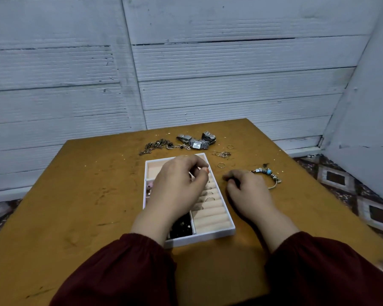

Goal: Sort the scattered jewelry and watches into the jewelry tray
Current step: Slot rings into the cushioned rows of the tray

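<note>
The left hand (177,184) hovers over the ring rolls of the jewelry tray (217,233), and its grip looks pinched on something tiny, maybe a ring, but I cannot tell for sure. The right hand (248,193) rests curled on the table (86,184) beside the tray, its grip hidden. Loose rings (221,165) near the tray look light, hard and slippery, so pinch each by its rim; the watches (196,141) look heavier.
</note>
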The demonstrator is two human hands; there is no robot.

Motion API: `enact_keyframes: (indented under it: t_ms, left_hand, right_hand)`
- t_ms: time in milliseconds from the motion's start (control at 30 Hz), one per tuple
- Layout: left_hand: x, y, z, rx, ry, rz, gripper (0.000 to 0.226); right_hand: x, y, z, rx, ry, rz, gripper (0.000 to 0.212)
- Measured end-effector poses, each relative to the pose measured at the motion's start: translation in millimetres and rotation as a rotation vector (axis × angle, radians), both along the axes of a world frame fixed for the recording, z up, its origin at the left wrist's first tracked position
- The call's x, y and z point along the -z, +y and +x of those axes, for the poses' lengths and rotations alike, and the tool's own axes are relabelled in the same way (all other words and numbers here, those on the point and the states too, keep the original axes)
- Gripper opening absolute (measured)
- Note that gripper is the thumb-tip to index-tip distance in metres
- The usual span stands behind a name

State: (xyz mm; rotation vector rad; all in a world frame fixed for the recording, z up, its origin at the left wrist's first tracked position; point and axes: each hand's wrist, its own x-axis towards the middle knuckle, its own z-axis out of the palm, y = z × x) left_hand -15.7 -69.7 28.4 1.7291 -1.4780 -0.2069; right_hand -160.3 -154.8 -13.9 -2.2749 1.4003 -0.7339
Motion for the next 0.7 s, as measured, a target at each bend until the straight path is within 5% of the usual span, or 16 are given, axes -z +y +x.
enact_keyframes:
  t_ms: [400,700]
  left_hand:
    - [-19,-91,-2,0.076,-0.194,0.071,0.021]
    - [-5,-140,18,0.046,-0.301,0.214,0.018]
  right_hand:
    - [-29,-59,5,0.051,-0.119,-0.028,0.023]
    - [-31,-94,18,0.036,0.142,0.048,0.012]
